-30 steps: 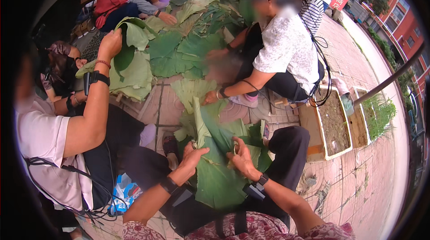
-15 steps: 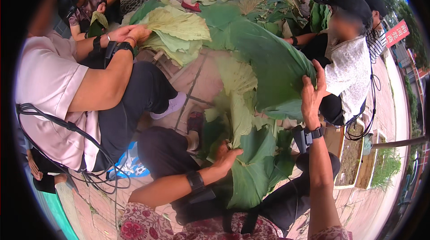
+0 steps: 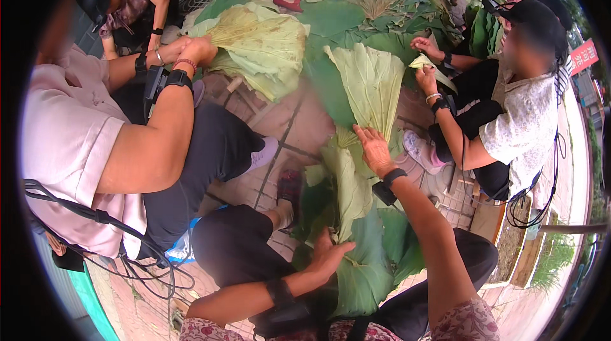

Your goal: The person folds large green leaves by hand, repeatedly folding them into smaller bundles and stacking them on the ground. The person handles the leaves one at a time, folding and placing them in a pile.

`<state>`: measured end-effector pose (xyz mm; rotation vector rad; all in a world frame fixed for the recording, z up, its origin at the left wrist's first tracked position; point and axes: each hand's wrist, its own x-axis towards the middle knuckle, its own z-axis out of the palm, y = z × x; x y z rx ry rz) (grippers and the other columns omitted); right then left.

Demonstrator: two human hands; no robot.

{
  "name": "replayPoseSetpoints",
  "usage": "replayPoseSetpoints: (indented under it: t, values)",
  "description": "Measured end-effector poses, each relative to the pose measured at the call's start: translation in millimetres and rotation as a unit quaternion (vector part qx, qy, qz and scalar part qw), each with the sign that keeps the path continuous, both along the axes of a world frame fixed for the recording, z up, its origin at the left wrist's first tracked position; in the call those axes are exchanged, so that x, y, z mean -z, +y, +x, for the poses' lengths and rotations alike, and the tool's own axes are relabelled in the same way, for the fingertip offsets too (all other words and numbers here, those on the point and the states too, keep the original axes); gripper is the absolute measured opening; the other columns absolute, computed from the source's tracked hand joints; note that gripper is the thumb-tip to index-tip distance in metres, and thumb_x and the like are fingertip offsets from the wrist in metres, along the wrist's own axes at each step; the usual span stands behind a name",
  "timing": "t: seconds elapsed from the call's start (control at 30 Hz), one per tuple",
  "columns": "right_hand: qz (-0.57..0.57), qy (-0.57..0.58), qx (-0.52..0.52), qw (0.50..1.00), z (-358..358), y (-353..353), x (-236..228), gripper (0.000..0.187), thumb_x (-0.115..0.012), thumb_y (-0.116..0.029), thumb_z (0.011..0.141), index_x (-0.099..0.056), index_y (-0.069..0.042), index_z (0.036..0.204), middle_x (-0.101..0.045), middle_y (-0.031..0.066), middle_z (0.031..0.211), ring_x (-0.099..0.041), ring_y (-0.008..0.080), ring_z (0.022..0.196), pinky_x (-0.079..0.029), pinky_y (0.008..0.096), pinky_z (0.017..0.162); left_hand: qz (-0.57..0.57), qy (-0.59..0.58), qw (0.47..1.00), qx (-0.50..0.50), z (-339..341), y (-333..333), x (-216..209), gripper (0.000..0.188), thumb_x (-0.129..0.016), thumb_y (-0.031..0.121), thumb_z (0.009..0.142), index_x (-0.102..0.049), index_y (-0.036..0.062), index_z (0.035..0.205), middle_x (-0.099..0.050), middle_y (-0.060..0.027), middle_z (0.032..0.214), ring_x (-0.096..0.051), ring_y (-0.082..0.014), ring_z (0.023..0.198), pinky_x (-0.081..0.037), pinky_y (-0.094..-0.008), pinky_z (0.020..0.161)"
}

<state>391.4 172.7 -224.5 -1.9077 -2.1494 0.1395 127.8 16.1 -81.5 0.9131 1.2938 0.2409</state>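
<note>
Large lotus-like leaves, pale on one face and green on the other, lie across my lap. With bent fingers, my left hand (image 3: 329,257) holds the narrow gathered end of a long folded pale leaf (image 3: 354,198). Farther out, my right hand (image 3: 375,150) grips the pinched middle of the pale leaves, palm down. Beyond it a ribbed pale leaf (image 3: 369,83) fans out, with a green leaf partly behind. Under my left hand, dark green leaves (image 3: 366,274) spread over my knees. My right thumb is hidden.
At left, a co-worker holds a bundle of yellowish leaves (image 3: 264,48); another at right handles a small pale leaf (image 3: 433,68). Several leaves lie heaped on the ground (image 3: 388,7) ahead. Cables (image 3: 137,239) hang beside the left co-worker. Wooden planters (image 3: 509,252) stand at right.
My right hand has moved left and inward from the raised edge of a big green leaf to the pale leaves' pinched middle. The co-worker's hands at right now show. My left hand stays nearly in place.
</note>
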Motion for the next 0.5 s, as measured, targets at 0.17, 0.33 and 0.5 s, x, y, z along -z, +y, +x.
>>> replayPoseSetpoints:
  t: [0.17,0.33,0.5]
  values:
    - [-0.204,-0.006,0.025,0.979,1.1,-18.5,48.8,0.076,-0.063,0.002,0.073,-0.045,-0.011,0.146,-0.057,0.0124,0.137,-0.051,0.0322,0.131,-0.043,0.0456,0.105,-0.026,-0.021,0.999,-0.006,0.9,4.4,-3.6,0.077,-0.080,0.027,0.077,-0.045,-0.0062,0.137,-0.061,-0.0199,0.127,-0.060,-0.0284,0.116,-0.047,-0.0365,0.097]
    - [-0.304,0.004,0.013,0.953,0.0,-33.4,41.8,0.066,-0.066,-0.010,0.079,-0.048,-0.009,0.142,-0.056,0.0176,0.137,-0.051,0.0379,0.131,-0.045,0.0486,0.105,-0.012,-0.022,1.000,-0.014,-0.4,-2.4,11.5,0.072,-0.080,0.025,0.077,-0.048,-0.0047,0.134,-0.064,-0.0171,0.120,-0.062,-0.0253,0.110,-0.049,-0.0356,0.093]
    - [-0.320,0.127,0.022,0.938,-0.1,-81.4,-4.0,0.057,-0.066,-0.017,0.087,-0.049,-0.005,0.140,-0.058,0.0229,0.133,-0.056,0.0430,0.123,-0.047,0.0498,0.102,-0.001,-0.019,1.000,-0.011,0.5,-0.6,11.2,0.067,-0.080,0.023,0.077,-0.051,-0.0040,0.132,-0.067,-0.0164,0.117,-0.065,-0.0251,0.105,-0.051,-0.0359,0.090]
